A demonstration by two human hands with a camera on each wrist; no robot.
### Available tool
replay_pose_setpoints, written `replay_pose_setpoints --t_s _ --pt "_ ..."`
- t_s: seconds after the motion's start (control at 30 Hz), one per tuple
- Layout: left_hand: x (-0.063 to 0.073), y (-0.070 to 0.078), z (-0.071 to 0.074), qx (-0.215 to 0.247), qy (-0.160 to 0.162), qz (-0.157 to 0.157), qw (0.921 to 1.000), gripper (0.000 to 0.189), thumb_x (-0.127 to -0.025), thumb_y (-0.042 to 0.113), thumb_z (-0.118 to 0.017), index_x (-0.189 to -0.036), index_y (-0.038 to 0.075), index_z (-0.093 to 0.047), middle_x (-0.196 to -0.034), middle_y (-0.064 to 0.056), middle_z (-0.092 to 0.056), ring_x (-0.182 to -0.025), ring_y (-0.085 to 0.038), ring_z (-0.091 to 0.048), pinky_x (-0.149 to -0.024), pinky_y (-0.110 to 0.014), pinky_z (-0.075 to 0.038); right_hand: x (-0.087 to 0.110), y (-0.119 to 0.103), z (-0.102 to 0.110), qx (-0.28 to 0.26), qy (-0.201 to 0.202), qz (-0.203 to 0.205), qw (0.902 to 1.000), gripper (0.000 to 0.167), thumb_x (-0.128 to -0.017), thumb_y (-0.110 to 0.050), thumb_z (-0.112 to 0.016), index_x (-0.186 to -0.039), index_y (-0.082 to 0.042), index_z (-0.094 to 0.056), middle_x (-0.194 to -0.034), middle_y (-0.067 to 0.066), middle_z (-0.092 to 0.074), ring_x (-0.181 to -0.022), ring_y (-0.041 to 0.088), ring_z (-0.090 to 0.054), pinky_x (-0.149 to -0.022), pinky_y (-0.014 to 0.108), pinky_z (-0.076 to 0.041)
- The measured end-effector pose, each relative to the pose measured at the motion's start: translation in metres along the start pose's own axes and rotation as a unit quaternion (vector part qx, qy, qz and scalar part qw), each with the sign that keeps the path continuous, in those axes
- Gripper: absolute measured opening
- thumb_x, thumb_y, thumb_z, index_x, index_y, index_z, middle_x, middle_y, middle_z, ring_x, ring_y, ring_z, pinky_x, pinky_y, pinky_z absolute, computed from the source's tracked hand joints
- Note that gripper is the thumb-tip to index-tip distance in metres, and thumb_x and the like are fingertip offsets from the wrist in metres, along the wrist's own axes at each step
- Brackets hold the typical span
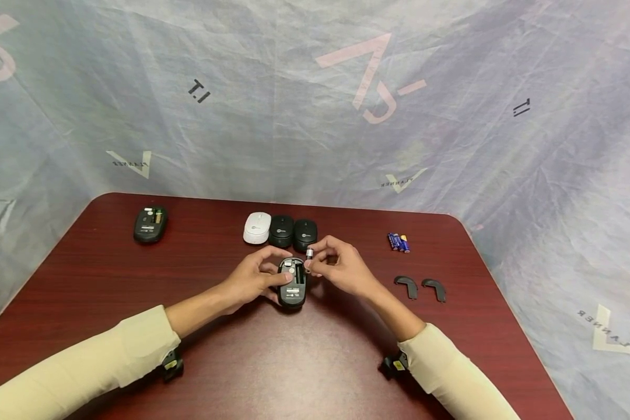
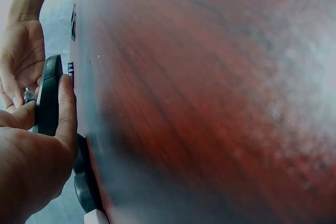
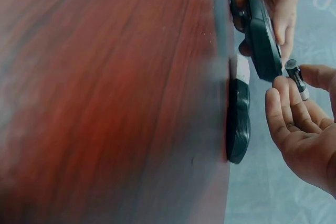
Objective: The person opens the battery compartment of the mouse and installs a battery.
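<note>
Head view: your left grip [image 1: 252, 275] holds a black oval plastic mouse [image 1: 293, 291]; your right grip [image 1: 341, 270] pinches a silver-and-black cylindrical battery [image 1: 309, 254] just beside it, liable to slip if held loosely.

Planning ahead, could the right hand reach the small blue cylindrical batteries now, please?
Probably yes: nothing visible blocks the right hand from the blue batteries, though it pinches a dark cylindrical battery.

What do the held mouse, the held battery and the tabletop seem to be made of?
Held mouse: probably hard plastic, judging by its smooth, dark, moulded-looking shell.
Held battery: likely metal-cased, given its shiny, silvery end in the head view.
Tabletop: wood or wood-look laminate, somewhat glossy, from its reddish-brown grain and reflected light.
</note>
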State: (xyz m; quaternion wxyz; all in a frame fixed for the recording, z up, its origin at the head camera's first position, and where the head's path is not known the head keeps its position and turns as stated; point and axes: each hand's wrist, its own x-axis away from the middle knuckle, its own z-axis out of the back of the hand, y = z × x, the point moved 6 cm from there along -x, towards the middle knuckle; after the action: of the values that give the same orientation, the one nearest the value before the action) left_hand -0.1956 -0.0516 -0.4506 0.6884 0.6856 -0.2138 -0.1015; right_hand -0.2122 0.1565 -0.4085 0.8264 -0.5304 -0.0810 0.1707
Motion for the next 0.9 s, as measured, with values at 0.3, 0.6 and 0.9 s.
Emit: replay_pose_setpoints --t_s 0.3,0.6,0.9 --pt "0.0 0.002 -0.002 0.001 0.001 -0.01 0.9999 0.054 -0.104 0.001 -0.078 -0.153 0.001 -0.056 -0.104 -0.018 -0.077 -0.085 -0.021 -0.077 -0.069 -0.034 -0.07 -0.004 -0.008 -0.007 0.06 0.001 0.049 0.997 0.029 -0.097 -0.012 -0.087 -0.123 -0.005 -0.077 -0.098 0.009 -0.083 -0.082 0.012 -0.072 -0.076 0.023 -0.061" --pt "0.0 0.003 -0.002 -0.002 0.009 -0.011 0.9999 0.053 -0.105 0.003 -0.078 -0.153 0.003 -0.057 -0.108 -0.018 -0.078 -0.089 -0.021 -0.077 -0.071 -0.034 -0.071 -0.003 -0.014 -0.01 0.101 -0.012 0.077 0.9918 0.022 -0.096 -0.016 -0.091 -0.116 -0.01 -0.084 -0.096 0.003 -0.081 -0.083 0.009 -0.073 -0.078 0.029 -0.065" --pt "0.001 0.005 -0.001 -0.005 0.012 -0.023 0.9996 0.054 -0.104 0.002 -0.078 -0.154 0.003 -0.058 -0.111 -0.02 -0.078 -0.089 -0.02 -0.078 -0.07 -0.035 -0.071 0.001 -0.014 -0.004 0.092 0.003 0.061 0.9939 0.015 -0.098 -0.021 -0.09 -0.112 -0.015 -0.089 -0.1 0.002 -0.083 -0.085 0.015 -0.074 -0.076 0.029 -0.065"
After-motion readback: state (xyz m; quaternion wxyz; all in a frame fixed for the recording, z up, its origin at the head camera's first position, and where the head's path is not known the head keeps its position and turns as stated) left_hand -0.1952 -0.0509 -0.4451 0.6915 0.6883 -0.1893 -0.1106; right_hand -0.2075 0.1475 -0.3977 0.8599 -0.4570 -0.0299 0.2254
